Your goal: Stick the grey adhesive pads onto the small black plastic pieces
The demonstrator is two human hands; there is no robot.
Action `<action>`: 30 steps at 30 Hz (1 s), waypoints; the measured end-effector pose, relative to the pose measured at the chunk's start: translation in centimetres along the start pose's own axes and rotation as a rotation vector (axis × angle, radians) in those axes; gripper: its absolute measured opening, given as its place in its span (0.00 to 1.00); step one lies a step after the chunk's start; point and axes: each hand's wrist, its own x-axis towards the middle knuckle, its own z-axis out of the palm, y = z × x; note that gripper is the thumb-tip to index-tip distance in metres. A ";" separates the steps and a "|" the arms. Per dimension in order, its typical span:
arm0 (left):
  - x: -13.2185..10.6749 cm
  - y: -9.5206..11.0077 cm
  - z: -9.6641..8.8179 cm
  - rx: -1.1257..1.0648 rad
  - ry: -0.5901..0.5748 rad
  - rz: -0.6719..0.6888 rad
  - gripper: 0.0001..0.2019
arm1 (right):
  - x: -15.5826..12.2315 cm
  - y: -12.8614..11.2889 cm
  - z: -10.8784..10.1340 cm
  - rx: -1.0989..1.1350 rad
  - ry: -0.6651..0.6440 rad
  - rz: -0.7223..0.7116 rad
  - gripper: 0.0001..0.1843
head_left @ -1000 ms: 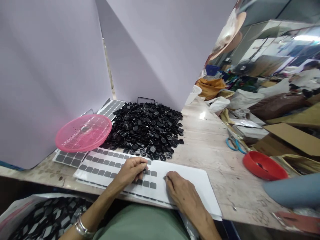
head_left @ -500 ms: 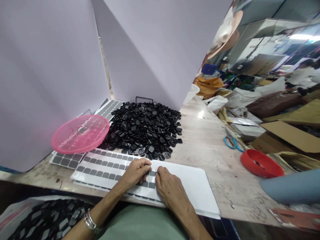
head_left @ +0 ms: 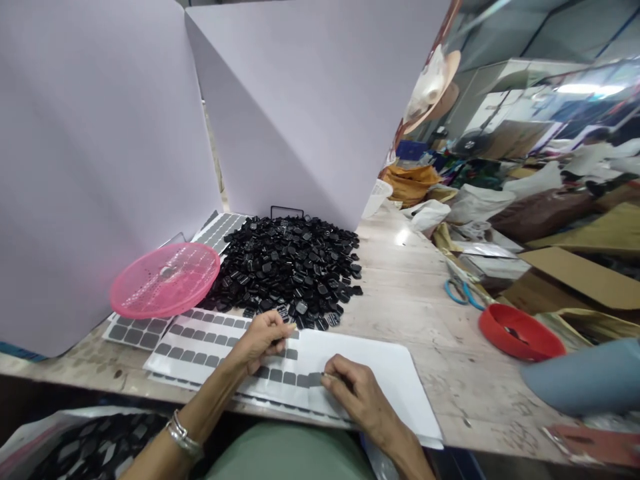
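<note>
A white sheet of grey square stickers (head_left: pixel 193 357) lies along the table's front edge, its right part bare white. Over the sheet's right part, my right hand (head_left: pixel 357 393) pinches a grey sticker (head_left: pixel 315 379) at the end of the lowest row between thumb and forefinger. My left hand (head_left: pixel 264 339) hovers above the upper rows, thumb and forefinger pressed together; whether anything small is between them I cannot make out. Just beyond it spreads a heap of small black plastic pieces (head_left: pixel 295 260), several of them with pale slots.
A pink perforated basket (head_left: pixel 165 280) rests left of the heap, over more sticker sheets (head_left: pixel 137 331). Pale panels (head_left: pixel 280 113) close off the back and left. Blue-handled scissors (head_left: pixel 463 293) and a red dish (head_left: pixel 520 333) are at right. A bag of black pieces (head_left: pixel 100 443) stands lower left.
My right hand has moved down and right to the lowest row's end, now pinching a sticker there. My left hand has moved slightly left and up, away from the right. The view has tilted slightly.
</note>
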 end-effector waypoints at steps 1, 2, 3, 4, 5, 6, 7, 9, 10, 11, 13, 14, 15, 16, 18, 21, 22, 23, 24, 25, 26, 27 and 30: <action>0.5 0.1 0.1 0.052 0.022 0.018 0.18 | -0.2 0.1 -0.1 0.006 -0.002 0.013 0.13; 1.1 0.3 0.4 0.114 0.044 0.042 0.16 | -0.3 0.2 -0.1 0.008 -0.002 0.028 0.13; 1.7 0.3 0.7 0.182 0.065 0.071 0.15 | -0.4 0.3 0.0 0.005 0.001 0.043 0.13; 2.2 0.4 1.1 0.255 0.082 0.099 0.13 | -0.5 0.3 0.1 -0.001 0.005 0.057 0.13; 2.6 0.5 1.5 0.327 0.094 0.124 0.12 | -0.6 0.3 0.1 -0.009 0.010 0.067 0.13; 3.0 0.5 2.0 0.396 0.100 0.142 0.12 | -0.6 0.3 0.2 -0.014 0.015 0.072 0.13; 3.2 0.5 2.3 0.458 0.100 0.153 0.11 | -0.6 0.3 0.3 -0.014 0.019 0.073 0.13; 3.5 0.6 2.7 0.552 0.090 0.159 0.09 | -0.6 0.4 0.3 0.011 0.027 0.073 0.14; 3.6 0.6 2.7 0.584 0.084 0.160 0.08 | -0.6 0.5 0.2 0.036 0.037 0.076 0.14; 3.6 0.7 2.6 0.605 0.077 0.161 0.08 | -0.5 0.6 0.2 0.066 0.052 0.081 0.15; 3.6 0.9 2.2 0.619 0.066 0.161 0.06 | -0.4 1.1 0.0 0.133 0.091 0.097 0.15; 3.5 1.0 1.9 0.611 0.063 0.158 0.06 | -0.3 1.3 0.0 0.171 0.112 0.108 0.14; 3.5 1.1 1.6 0.594 0.062 0.156 0.06 | -0.2 1.7 0.0 0.213 0.128 0.121 0.15; 3.3 1.2 1.4 0.568 0.062 0.153 0.08 | 0.0 2.0 0.1 0.257 0.139 0.135 0.17; 3.0 1.3 1.2 0.494 0.050 0.142 0.10 | 0.3 2.3 0.3 0.338 0.138 0.150 0.22; 1.8 1.4 1.2 0.350 -0.043 0.095 0.14 | 0.8 2.1 0.8 0.401 0.101 0.121 0.27; 1.3 1.3 1.3 0.290 -0.090 0.072 0.16 | 0.9 1.8 1.0 0.412 0.085 0.105 0.28; 0.7 1.3 1.4 0.203 -0.148 0.045 0.17 | 1.0 1.4 1.2 0.421 0.066 0.088 0.29; 0.2 1.2 1.4 0.093 -0.208 0.017 0.18 | 1.0 1.1 1.3 0.425 0.043 0.073 0.28; -0.4 1.1 1.4 -0.032 -0.264 -0.011 0.18 | 1.0 0.8 1.5 0.422 0.019 0.062 0.27; -0.9 0.9 1.4 -0.158 -0.311 -0.038 0.18 | 1.0 0.6 1.6 0.417 -0.002 0.056 0.26; -1.3 0.8 1.4 -0.268 -0.348 -0.067 0.18 | 0.9 0.5 1.6 0.418 -0.019 0.057 0.25; -2.2 0.4 1.3 -0.407 -0.374 -0.111 0.16 | 0.5 0.4 1.5 0.524 -0.030 0.103 0.27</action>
